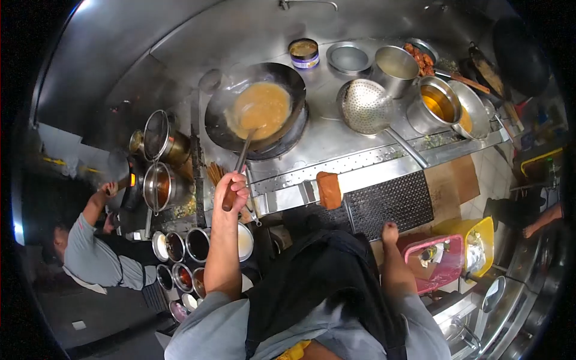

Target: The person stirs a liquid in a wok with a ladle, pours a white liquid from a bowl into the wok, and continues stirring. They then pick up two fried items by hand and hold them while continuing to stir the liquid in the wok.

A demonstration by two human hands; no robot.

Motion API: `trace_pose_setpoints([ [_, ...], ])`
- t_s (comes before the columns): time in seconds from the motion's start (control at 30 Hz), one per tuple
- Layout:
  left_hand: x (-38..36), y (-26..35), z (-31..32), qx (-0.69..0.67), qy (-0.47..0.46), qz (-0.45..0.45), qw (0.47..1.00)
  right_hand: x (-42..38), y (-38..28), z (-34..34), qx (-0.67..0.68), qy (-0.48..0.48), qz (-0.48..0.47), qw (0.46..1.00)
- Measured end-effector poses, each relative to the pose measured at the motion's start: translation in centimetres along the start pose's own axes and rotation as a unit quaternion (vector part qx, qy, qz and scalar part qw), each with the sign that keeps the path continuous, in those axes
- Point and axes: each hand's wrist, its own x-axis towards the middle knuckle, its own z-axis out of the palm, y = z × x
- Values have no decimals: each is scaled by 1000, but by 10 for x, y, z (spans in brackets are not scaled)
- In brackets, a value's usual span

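My left hand (235, 192) is wrapped round the wooden handle of a ladle (245, 155). The ladle reaches into a dark wok (217, 123), where its head is sunk in a thick light-brown sauce (264, 108). The wok sits tilted on the burner of a steel range. Down at my right side, my right hand (390, 229) hangs near a pink bin, away from the range. It is small and foreshortened, so its fingers cannot be made out. Nothing visible sticks out of it.
Right of the wok lie a perforated strainer (366, 108), a pot of amber liquid (439, 103) and a steel pot (396, 69). An orange cloth (329, 190) hangs on the front edge. Sauce containers (198, 244) stand at left, near a co-worker (96, 252). Pink (450, 273) and yellow (489, 240) bins stand right.
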Motion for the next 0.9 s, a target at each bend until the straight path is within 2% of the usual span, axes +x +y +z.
trace_pose_setpoints([
  [0.03,-1,1,1,-27,-14,-8,1000,4,-45,1,107,-110,85,984],
  [0.07,-2,2,6,-54,-28,-15,998,2,-94,-6,212,-216,168,938],
  [0.1,-9,-2,17,-17,-1,11,1000,10,-91,34,237,-213,218,922],
  [0.13,-13,-5,23,4,39,19,999,14,-104,44,239,-217,221,920],
  [0.2,-20,-10,36,107,81,58,989,17,-139,71,241,-295,253,889],
  [0.23,-23,-12,44,124,113,66,984,17,-150,83,243,-303,255,886],
  [0.3,-31,-16,57,170,116,88,975,21,-166,106,289,-316,334,840],
  [0.33,-31,-19,64,212,111,105,965,27,-168,120,291,-323,338,835],
  [0.4,-33,-24,78,241,146,115,953,29,-165,156,494,-392,336,699],
  [0.43,-32,-26,84,262,171,125,942,35,-167,169,550,-414,329,646],
  [0.5,-29,-28,86,294,216,142,920,43,-172,195,563,-417,328,633],
  [0.77,-14,-39,98,365,266,159,878,44,-172,231,570,-407,348,624],
  [0.9,-4,-43,103,348,258,151,889,41,-172,237,574,-399,355,621],
])
